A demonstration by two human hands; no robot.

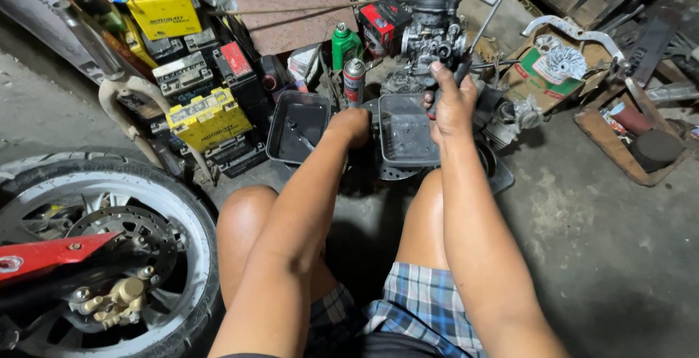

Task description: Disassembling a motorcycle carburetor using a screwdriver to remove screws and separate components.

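Before you: two dark trays [297, 134]; two yellow batteries [207, 116]; one spray can [354, 80]; one green bottle [345, 44]; one carburetor [432, 32]; one wheel [109, 249]; your two hands [451, 103].

A motorcycle wheel [109, 249] with a white rim, a brake disc and a gold caliper [116, 301] fills the lower left corner, a red body panel [51, 256] crossing in front of it. Behind it, yellow-topped batteries [207, 118] and black ones are stacked against the wall, another yellow one [162, 3] higher up. A green bottle [345, 44] stands beside a red and black box [384, 22], below a rusty metal sheet [295, 9]. To the right, a cardboard box [542, 74] holds a silvery finned part [562, 61] (its exact kind is hard to tell), and a wooden tray [619, 147] lies on the grey concrete floor [604, 256].
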